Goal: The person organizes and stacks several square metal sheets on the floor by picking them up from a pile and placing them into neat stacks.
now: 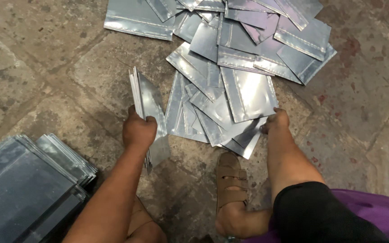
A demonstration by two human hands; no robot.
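A: How is the work best handled at this point?

B: A small sheaf of silver pouches [146,108] is clasped on edge in the left hand [138,131], held just above the floor and left of the loose heap [230,58]. The sheaf should be kept squared, its edges aligned, so that nothing slips out. One pouch at the near edge of the heap [244,135] is pinched by the fingertips of the right hand [275,121]; a single pouch is probably better lifted than several, since the foil looks slick.

A: And the surroundings?

B: A neat stack of pouches [28,184] is laid at the lower left, well apart from the heap. A sandalled foot [231,180] is set between the arms. Everything is spread on a worn, stained stone floor [55,54] with visible joints; nothing more of the room can be seen.
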